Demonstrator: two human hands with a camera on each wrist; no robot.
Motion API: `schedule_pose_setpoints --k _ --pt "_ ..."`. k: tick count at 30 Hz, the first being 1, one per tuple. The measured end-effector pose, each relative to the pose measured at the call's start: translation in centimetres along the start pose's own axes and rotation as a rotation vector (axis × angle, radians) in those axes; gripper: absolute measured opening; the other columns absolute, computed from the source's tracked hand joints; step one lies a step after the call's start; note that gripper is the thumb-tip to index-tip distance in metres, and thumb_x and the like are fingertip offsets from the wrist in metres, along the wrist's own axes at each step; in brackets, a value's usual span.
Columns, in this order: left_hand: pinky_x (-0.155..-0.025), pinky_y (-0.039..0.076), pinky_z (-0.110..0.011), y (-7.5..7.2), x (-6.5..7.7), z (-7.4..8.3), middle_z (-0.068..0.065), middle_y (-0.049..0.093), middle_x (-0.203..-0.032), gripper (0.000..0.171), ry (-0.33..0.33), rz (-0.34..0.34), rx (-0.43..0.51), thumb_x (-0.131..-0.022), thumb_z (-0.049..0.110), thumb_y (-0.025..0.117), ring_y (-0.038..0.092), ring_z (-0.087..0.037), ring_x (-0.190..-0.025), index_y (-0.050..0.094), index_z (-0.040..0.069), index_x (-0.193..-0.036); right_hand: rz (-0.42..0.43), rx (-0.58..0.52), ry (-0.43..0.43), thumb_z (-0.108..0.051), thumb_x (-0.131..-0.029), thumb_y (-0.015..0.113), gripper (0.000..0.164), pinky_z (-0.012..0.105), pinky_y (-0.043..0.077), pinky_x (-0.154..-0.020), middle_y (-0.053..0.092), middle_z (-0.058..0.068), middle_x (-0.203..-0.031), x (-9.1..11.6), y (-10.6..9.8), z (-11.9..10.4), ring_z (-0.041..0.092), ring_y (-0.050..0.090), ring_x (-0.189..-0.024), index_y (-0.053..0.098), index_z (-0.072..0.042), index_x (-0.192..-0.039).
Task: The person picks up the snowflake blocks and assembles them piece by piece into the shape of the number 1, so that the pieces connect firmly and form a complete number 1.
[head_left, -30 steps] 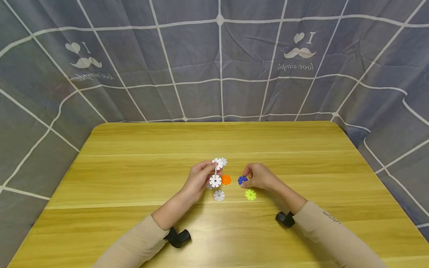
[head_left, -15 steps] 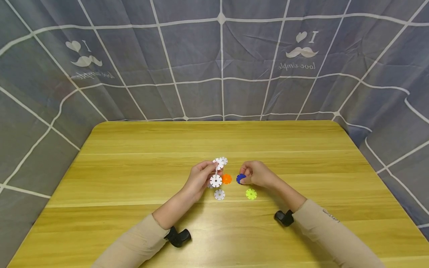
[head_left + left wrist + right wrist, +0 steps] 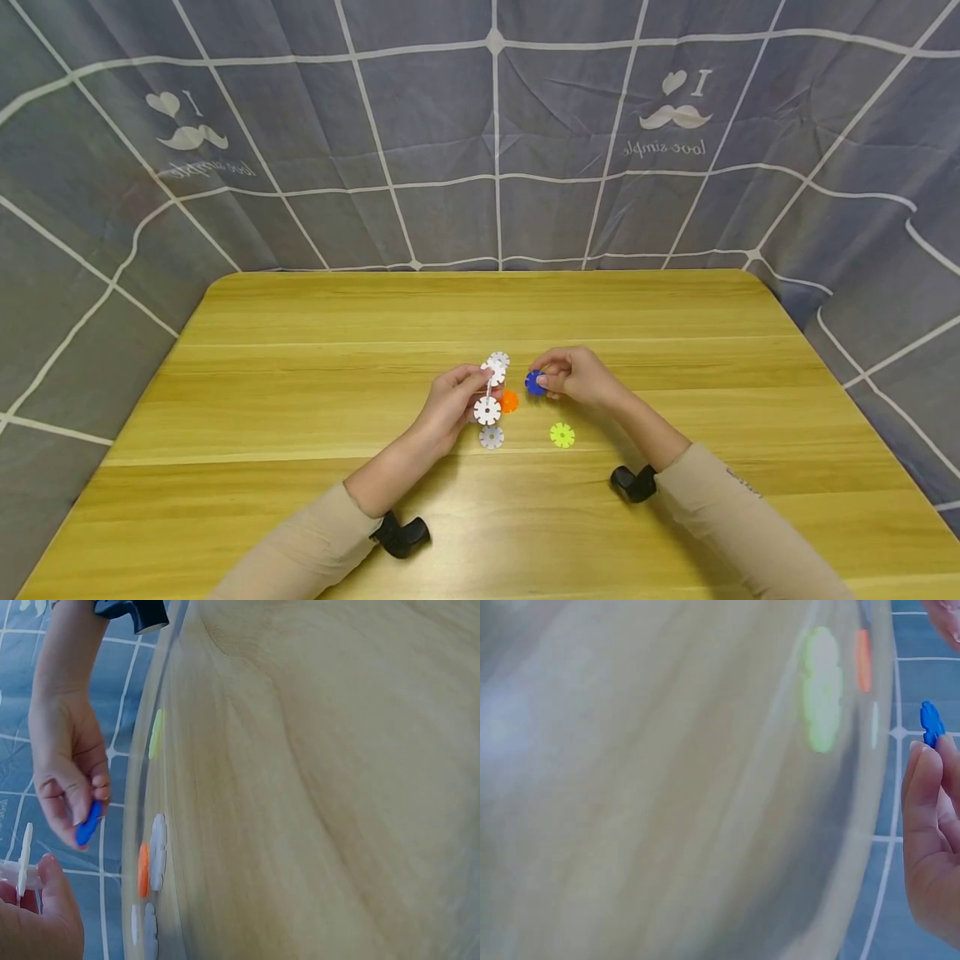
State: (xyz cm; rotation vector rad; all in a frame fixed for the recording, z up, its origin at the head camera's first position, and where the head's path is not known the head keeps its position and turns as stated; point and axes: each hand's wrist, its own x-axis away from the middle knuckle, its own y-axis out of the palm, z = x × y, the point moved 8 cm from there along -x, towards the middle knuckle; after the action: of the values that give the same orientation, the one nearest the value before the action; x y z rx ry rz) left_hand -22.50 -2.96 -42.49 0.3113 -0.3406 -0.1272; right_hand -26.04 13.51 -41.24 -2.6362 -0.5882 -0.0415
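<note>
My left hand (image 3: 450,407) pinches a chain of joined white notched discs (image 3: 487,411) above the table. A blue notched disc (image 3: 532,383) is held between thumb and fingers of my right hand (image 3: 581,379), just to the right of the white chain. In the left wrist view the blue disc (image 3: 88,825) is tilted nearly edge-on, with a gap between it and the white discs (image 3: 25,859). The right wrist view shows the blue disc (image 3: 931,724) sticking out past the fingertips. My left fingers hide part of the white chain.
Loose discs lie on the wooden table (image 3: 337,317): an orange one (image 3: 510,402) partly behind the held chain, a yellow-green one (image 3: 562,435) nearer the right forearm, and white ones (image 3: 492,437) around the left hand. A grey checked curtain (image 3: 435,150) surrounds the table.
My right hand has lifted the blue disc off the table and brought it up and left toward the white chain. The left hand has shifted slightly right with the chain.
</note>
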Motion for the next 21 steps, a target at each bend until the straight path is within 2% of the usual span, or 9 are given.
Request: schedule_pose_setpoints --k 6,13,21 --pt "-0.060 0.053 -0.018 0.4 0.1 -0.3 -0.002 0.066 -0.078 0.015 -0.024 -0.027 -0.039 -0.094 0.008 0.053 0.064 -0.008 -0.068 0.059 -0.005 -0.099 0.026 -0.094 -0.042 0.008 -0.088 0.057 0.016 0.026 0.051 -0.055 0.061 0.023 -0.075 -0.3 -0.4 -1.3 0.017 0.056 -0.058 0.055 0.011 -0.103" --pt "-0.063 0.053 -0.019 0.9 0.1 -0.5 -0.002 0.066 -0.076 0.014 -0.023 -0.071 -0.043 -0.093 0.007 0.054 0.064 -0.009 -0.069 0.058 -0.005 -0.097 0.061 -0.131 -0.057 0.007 -0.090 0.054 0.026 0.037 0.056 -0.067 0.062 0.014 -0.079 -0.5 -0.7 -2.7 0.023 0.061 -0.066 0.055 0.013 -0.115" --pt "-0.064 0.053 -0.020 1.4 0.3 -0.5 -0.004 0.067 -0.076 0.012 -0.024 -0.106 -0.041 -0.094 0.006 0.052 0.065 -0.010 -0.069 0.058 -0.004 -0.095 0.051 -0.174 -0.087 0.005 -0.092 0.052 0.024 0.047 0.053 -0.073 0.063 0.012 -0.083 -0.6 -0.2 -3.8 0.026 0.062 -0.072 0.056 0.011 -0.115"
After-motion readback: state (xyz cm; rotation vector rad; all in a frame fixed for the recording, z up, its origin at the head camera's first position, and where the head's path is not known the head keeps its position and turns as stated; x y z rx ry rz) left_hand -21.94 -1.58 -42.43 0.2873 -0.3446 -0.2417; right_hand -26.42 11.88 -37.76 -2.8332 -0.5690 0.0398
